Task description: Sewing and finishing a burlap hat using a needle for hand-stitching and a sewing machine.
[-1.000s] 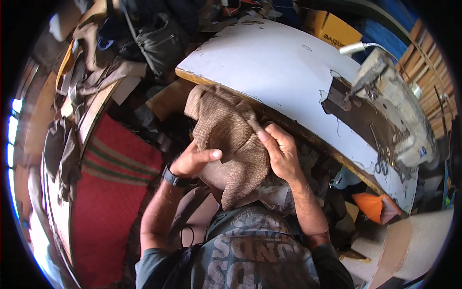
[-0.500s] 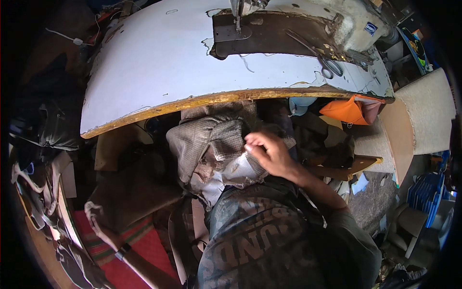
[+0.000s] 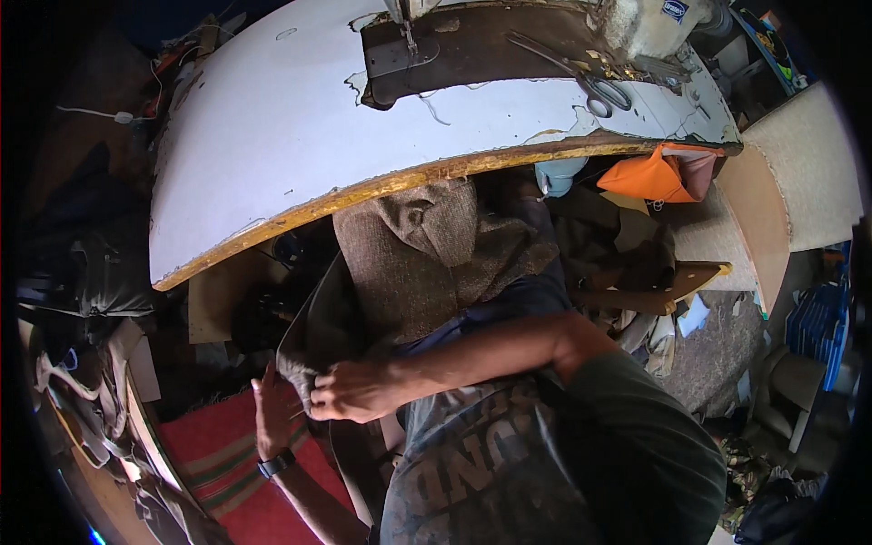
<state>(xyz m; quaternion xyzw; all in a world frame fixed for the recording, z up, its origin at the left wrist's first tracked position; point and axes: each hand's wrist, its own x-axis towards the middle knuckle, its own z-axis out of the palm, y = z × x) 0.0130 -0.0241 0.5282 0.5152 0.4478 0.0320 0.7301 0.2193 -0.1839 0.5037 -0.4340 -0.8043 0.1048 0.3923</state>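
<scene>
My right arm reaches across my body to the left. Its hand [image 3: 350, 392] is closed on the edge of a dark grey cloth [image 3: 300, 363], which hangs down at the left of my lap. Just beyond that cloth, my left hand [image 3: 270, 416] is raised with its fingers stretched out and a dark watch on its wrist; whether it touches the cloth is unclear. Brown woven fabric [image 3: 404, 263] lies draped over my knees and runs up under the table's front edge.
A worn white sewing table [image 3: 272, 154] stands in front, with a sewing machine [image 3: 409, 41] and scissors [image 3: 595, 91] on it. An orange cloth pouch [image 3: 654, 177] hangs below its right edge. A wooden drawer [image 3: 672, 286] juts out at right; a red striped cloth [image 3: 227, 454] lies at left.
My right hand has moved left and down from my lap, and the bunched grey garment is no longer there. My left hand has come up beside the grey cloth. The view has shifted slightly.
</scene>
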